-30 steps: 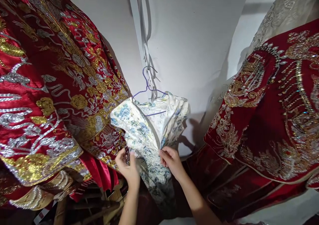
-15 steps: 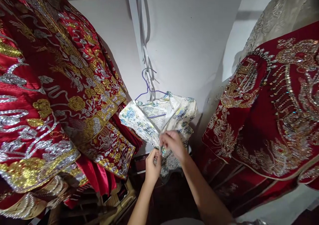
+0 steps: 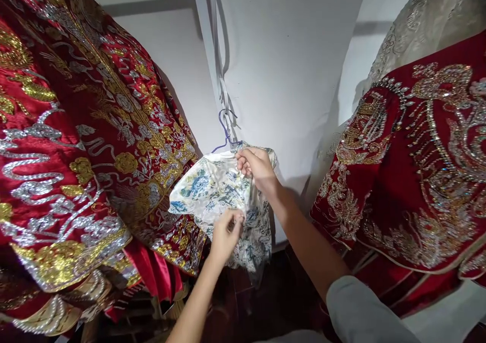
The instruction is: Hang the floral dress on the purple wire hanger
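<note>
A white floral garment (image 3: 205,188) with blue and yellow flowers hangs on a thin purple hanger (image 3: 224,126). The hanger's hook is caught on a pale strap (image 3: 220,69) against the wall. My right hand (image 3: 256,165) pinches the garment near its neckline, just below the hanger. Lower down, my left hand (image 3: 228,229) is closed on the garment's front edge, thumb and forefinger together. The garment is turned, its left sleeve side facing me and its right side partly behind my right hand and forearm.
A red jacket (image 3: 125,130) with gold and silver embroidery hangs at the left. At the right is a beaded red garment (image 3: 398,181), with a whitish lace one (image 3: 425,34) behind it. Beaded pieces (image 3: 56,312) lie at lower left.
My right hand has risen from the garment's middle front to the neckline. My left hand has shifted slightly left and up. The garment has turned and its open neck has closed up.
</note>
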`<state>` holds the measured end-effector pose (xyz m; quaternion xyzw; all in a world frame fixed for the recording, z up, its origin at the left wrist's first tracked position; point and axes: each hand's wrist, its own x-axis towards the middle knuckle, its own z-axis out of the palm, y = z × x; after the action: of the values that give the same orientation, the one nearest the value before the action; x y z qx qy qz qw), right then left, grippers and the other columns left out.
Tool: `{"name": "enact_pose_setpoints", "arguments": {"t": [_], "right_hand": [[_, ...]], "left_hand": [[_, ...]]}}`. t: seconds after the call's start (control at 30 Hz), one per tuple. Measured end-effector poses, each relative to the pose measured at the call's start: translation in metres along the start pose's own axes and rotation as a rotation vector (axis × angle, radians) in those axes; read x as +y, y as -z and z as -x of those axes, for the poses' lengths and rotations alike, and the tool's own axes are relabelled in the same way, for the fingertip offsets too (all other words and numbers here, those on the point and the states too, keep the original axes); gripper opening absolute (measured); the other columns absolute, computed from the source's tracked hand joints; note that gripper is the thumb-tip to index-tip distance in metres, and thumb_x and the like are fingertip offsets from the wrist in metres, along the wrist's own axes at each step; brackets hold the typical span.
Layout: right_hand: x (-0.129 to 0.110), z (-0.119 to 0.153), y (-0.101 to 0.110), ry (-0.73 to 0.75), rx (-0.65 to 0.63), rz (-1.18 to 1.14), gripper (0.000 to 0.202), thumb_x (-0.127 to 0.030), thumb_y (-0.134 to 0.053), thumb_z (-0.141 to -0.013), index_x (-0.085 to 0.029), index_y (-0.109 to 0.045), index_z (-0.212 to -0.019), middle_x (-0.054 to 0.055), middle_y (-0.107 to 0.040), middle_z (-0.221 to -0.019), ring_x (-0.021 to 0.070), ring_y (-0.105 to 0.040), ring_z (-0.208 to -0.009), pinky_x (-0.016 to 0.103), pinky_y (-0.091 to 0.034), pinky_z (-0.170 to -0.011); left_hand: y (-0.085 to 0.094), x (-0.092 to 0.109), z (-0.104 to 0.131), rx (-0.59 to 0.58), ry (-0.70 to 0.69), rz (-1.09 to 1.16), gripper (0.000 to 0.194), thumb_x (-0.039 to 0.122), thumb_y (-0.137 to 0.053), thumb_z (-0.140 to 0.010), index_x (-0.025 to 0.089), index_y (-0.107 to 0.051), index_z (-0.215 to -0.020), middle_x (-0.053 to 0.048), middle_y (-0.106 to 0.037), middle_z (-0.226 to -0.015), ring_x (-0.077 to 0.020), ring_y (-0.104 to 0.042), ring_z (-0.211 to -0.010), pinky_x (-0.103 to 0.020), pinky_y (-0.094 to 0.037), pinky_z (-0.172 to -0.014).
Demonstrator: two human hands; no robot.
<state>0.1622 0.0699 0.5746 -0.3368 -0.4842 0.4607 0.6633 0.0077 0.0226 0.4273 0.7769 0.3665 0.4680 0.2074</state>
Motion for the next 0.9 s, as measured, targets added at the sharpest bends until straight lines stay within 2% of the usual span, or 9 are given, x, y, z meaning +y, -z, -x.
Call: {"name": "enact_pose_setpoints", "arguments": {"t": [0.07,0.13,0.2,0.3,0.43,0.57,0.67,0.77,0.9], "right_hand": [[0.001,0.004,0.000,0.025,-0.030,0.046,0.014,-0.022,-0.057,-0.081,-0.016,-0.063,-0.070,-0.004,-0.058,-0.050,0.0053,-0.044,-0.039,0.017,-0.029,-0.038],[0.001,0.006,0.000,0.058,-0.056,0.087,0.013,-0.022,-0.056,-0.080,-0.016,-0.062,-0.070,-0.004,-0.057,-0.050,0.0058,-0.044,-0.039,0.018,-0.030,-0.039],[0.003,0.005,0.000,0.105,-0.072,0.119,0.014,-0.022,-0.055,-0.081,-0.017,-0.061,-0.070,-0.005,-0.057,-0.050,0.0067,-0.044,-0.040,0.019,-0.030,-0.041],[0.017,0.003,0.005,0.178,-0.065,0.220,0.014,-0.024,-0.054,-0.083,-0.019,-0.060,-0.072,-0.004,-0.057,-0.054,0.0088,-0.044,-0.043,0.022,-0.030,-0.044],[0.061,0.012,0.018,0.116,-0.032,0.386,0.023,-0.025,-0.056,-0.080,-0.022,-0.049,-0.059,-0.005,-0.048,-0.049,0.0106,-0.038,-0.045,0.025,-0.025,-0.046],[0.098,0.042,0.031,0.028,-0.027,0.377,0.028,-0.023,-0.052,-0.078,-0.023,-0.042,-0.052,-0.006,-0.042,-0.045,0.0108,-0.037,-0.044,0.025,-0.028,-0.047],[0.111,0.065,0.033,-0.006,-0.044,0.292,0.026,-0.026,-0.051,-0.078,-0.023,-0.044,-0.053,-0.005,-0.044,-0.045,0.0110,-0.040,-0.044,0.025,-0.031,-0.048],[0.120,0.084,0.034,-0.086,-0.033,0.139,0.021,-0.027,-0.053,-0.075,-0.022,-0.048,-0.055,-0.005,-0.046,-0.046,0.0105,-0.040,-0.045,0.024,-0.030,-0.048],[0.131,0.107,0.048,-0.222,0.095,0.053,0.021,-0.031,-0.055,-0.074,-0.022,-0.049,-0.055,-0.006,-0.041,-0.042,0.0101,-0.034,-0.041,0.025,-0.026,-0.046]], "left_hand": [[0.027,0.025,-0.038,0.185,-0.114,0.013,0.025,0.025,-0.060,-0.093,0.018,-0.063,-0.117,-0.005,-0.068,-0.096,-0.0171,-0.063,-0.086,-0.030,-0.049,-0.078],[0.050,0.050,-0.077,0.326,-0.207,-0.061,0.033,0.025,-0.056,-0.096,0.018,-0.060,-0.127,-0.005,-0.069,-0.096,-0.0147,-0.061,-0.077,-0.029,-0.049,-0.074],[0.065,0.069,-0.110,0.253,-0.270,-0.187,0.027,0.025,-0.055,-0.097,0.017,-0.065,-0.121,-0.004,-0.068,-0.093,-0.0142,-0.059,-0.075,-0.029,-0.047,-0.074],[0.073,0.083,-0.140,0.121,-0.380,-0.317,0.018,0.024,-0.056,-0.095,0.016,-0.071,-0.091,-0.004,-0.066,-0.081,-0.0152,-0.059,-0.074,-0.028,-0.045,-0.070],[0.089,0.082,-0.148,0.340,-0.368,-0.316,0.016,0.023,-0.058,-0.093,0.015,-0.069,-0.084,-0.004,-0.065,-0.082,-0.0156,-0.058,-0.077,-0.029,-0.044,-0.073],[0.120,0.060,-0.126,0.743,0.046,0.209,0.011,0.019,-0.063,-0.090,0.015,-0.067,-0.081,-0.001,-0.061,-0.079,-0.0121,-0.054,-0.076,-0.028,-0.043,-0.074],[0.121,0.029,-0.083,0.905,0.343,0.584,0.015,0.015,-0.060,-0.089,0.015,-0.056,-0.075,0.002,-0.054,-0.070,-0.0096,-0.052,-0.065,-0.026,-0.047,-0.066],[0.089,-0.007,-0.031,0.993,0.569,0.742,0.022,0.014,-0.041,-0.096,0.017,-0.048,-0.075,0.003,-0.049,-0.066,-0.0084,-0.052,-0.059,-0.021,-0.049,-0.062],[0.027,-0.037,0.020,0.828,0.807,0.911,0.018,0.008,-0.048,-0.085,0.018,-0.048,-0.071,0.001,-0.049,-0.061,-0.0106,-0.052,-0.056,-0.023,-0.053,-0.063]]}}
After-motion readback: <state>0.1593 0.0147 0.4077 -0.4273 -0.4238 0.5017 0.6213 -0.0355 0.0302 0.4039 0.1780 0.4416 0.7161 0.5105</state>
